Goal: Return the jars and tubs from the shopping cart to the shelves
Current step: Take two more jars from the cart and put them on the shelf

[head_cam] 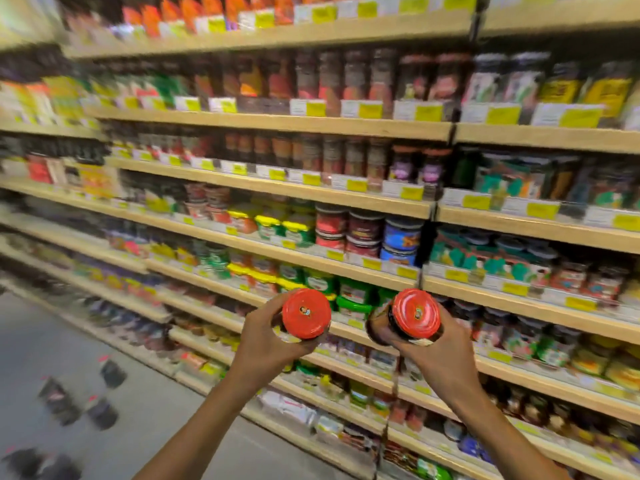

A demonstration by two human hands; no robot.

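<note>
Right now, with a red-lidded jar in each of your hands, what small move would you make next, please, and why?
Probably pause to steady the view: the left hand and right hand each grip a jar, but the shelves are blurred, so no matching spot shows.

Two jars with orange-red lids (306,313) (417,313), each bearing a small central emblem; dark brown jar body (381,327); pale wooden shelves (277,123); yellow price tags (370,110); grey floor (41,341).

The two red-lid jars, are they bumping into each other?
Apart. The head view shows shelf goods in the gap between the left jar and the right jar, one in each hand.
</note>
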